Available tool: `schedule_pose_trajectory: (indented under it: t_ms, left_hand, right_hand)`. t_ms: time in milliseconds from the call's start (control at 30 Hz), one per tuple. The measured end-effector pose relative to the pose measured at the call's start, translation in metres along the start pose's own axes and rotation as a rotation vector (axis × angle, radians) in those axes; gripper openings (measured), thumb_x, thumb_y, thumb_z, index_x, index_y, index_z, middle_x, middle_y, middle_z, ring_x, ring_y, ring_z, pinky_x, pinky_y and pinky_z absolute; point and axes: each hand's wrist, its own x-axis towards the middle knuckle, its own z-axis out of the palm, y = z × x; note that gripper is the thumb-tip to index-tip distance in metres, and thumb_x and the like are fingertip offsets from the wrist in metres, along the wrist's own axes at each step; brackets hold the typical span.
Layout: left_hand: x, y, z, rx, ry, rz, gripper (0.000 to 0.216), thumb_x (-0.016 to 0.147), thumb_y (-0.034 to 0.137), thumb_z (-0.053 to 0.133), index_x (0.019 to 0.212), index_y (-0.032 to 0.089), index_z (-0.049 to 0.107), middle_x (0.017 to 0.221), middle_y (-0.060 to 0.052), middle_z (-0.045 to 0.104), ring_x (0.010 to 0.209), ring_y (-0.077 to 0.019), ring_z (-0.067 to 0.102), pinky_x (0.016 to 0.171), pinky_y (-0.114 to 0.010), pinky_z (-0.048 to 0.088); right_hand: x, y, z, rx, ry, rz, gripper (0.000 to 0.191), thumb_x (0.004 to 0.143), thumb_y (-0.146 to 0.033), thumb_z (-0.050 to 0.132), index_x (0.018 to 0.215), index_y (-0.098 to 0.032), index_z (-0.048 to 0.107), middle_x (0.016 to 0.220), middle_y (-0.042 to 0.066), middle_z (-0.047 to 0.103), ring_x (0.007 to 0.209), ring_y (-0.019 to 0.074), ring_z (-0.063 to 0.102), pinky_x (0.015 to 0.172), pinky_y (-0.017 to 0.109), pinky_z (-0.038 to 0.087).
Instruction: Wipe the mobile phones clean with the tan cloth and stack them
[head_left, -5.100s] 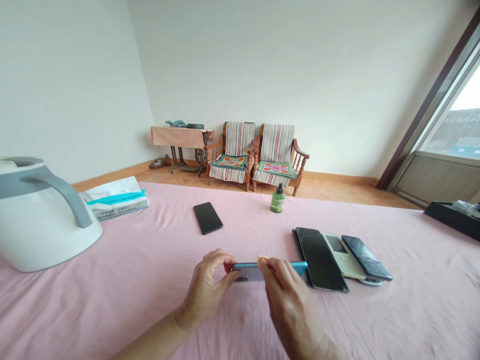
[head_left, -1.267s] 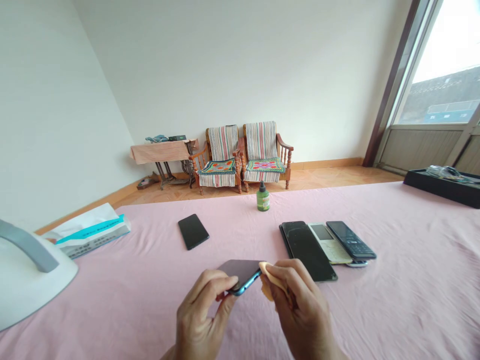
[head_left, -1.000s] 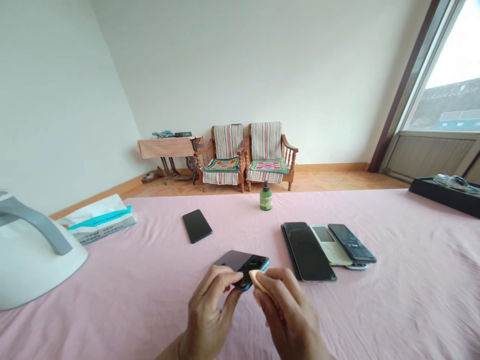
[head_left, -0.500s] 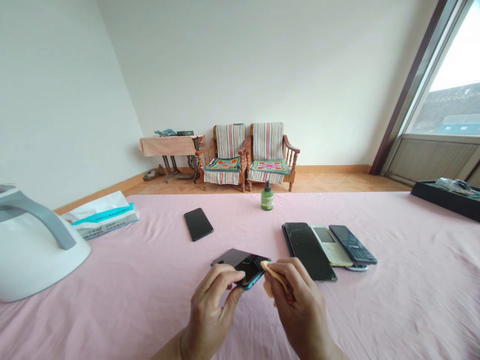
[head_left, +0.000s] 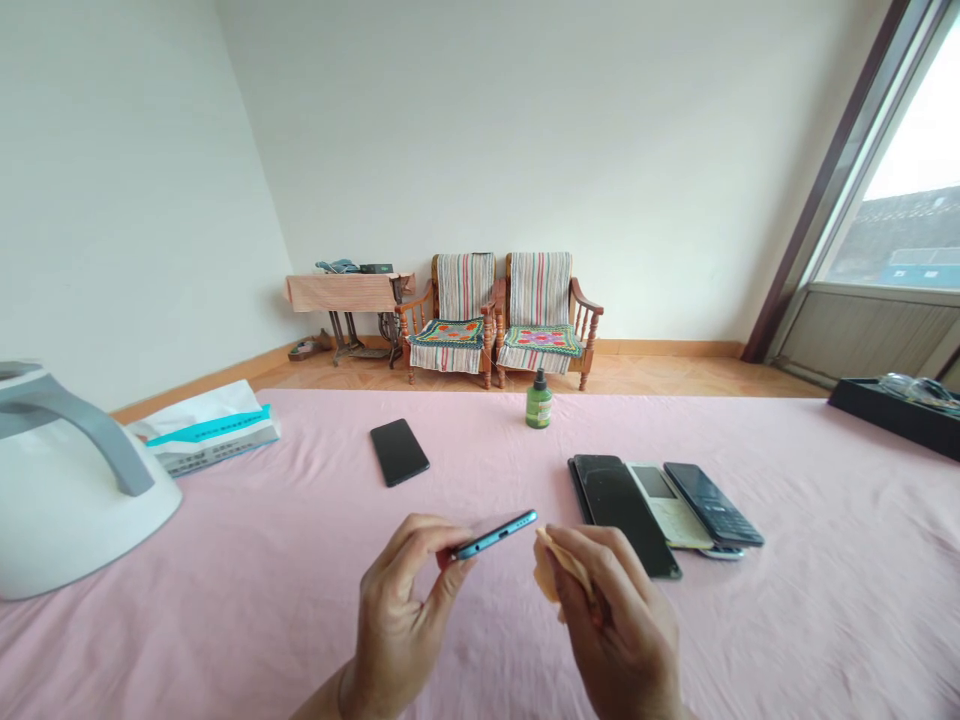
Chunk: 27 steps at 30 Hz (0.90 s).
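My left hand pinches the blue-edged phone by one corner only, over the pink cover, and my right hand grips the tan cloth just beside, so I think that pressing the free end could make it slip.

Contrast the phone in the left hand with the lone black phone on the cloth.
The held phone is gripped in the left hand; the lone phone lies flat on the pink cloth. The held phone shows its blue edge; the lone phone shows a dark face. Both look slim.
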Motion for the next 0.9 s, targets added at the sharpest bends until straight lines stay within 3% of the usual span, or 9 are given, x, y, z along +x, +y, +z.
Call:
schedule_pose_trajectory:
  t_ms: [167,367,500,833,900]
  left_hand:
    - [-0.003,0.002,-0.001,-0.033,-0.039,0.03,0.012,0.085,0.012,0.058,0.093,0.02,0.063,0.081,-0.003,0.061,0.072,-0.0151,0.06,0.064,-0.023,0.051]
    - [-0.002,0.0,-0.004,-0.059,-0.069,0.003,0.012,0.086,0.012,0.058,0.093,0.021,0.061,0.082,-0.002,0.061,0.075,-0.0154,0.06,0.066,-0.024,0.051]
    - [-0.003,-0.002,-0.004,-0.06,-0.078,-0.016,0.011,0.086,0.012,0.058,0.093,0.02,0.061,0.082,-0.002,0.06,0.074,-0.0148,0.059,0.066,-0.024,0.051]
    - [-0.002,-0.001,-0.001,-0.046,-0.097,0.016,0.014,0.085,0.009,0.058,0.094,0.02,0.06,0.085,-0.002,0.06,0.077,-0.0138,0.06,0.068,-0.022,0.05]
    - [-0.003,-0.002,-0.001,-0.043,-0.099,0.009,0.015,0.085,0.009,0.058,0.095,0.02,0.06,0.085,-0.002,0.06,0.077,-0.0138,0.059,0.068,-0.022,0.05]
  right_hand:
    - [0.006,-0.003,-0.001,-0.13,-0.046,-0.186,0.036,0.088,-0.007,0.049,0.116,-0.024,0.062,0.094,0.008,0.061,0.082,0.0157,0.063,0.069,0.024,0.056]
    - [-0.003,-0.013,0.014,-0.193,-0.106,-0.34,0.053,0.09,-0.007,0.046,0.14,-0.026,0.04,0.1,0.01,0.064,0.088,0.021,0.063,0.075,0.033,0.055]
    - [-0.007,-0.014,0.014,-0.247,-0.132,-0.394,0.055,0.093,-0.008,0.041,0.144,-0.024,0.031,0.105,0.012,0.064,0.092,0.0227,0.062,0.078,0.035,0.054]
    - [-0.003,-0.01,0.002,-0.32,-0.177,-0.517,0.048,0.09,-0.007,0.047,0.137,-0.011,0.042,0.103,0.013,0.065,0.088,0.021,0.064,0.077,0.03,0.054]
    - [-0.003,-0.007,0.004,-0.283,-0.16,-0.474,0.046,0.088,-0.004,0.049,0.134,-0.011,0.047,0.102,0.013,0.064,0.09,0.0204,0.062,0.079,0.029,0.052]
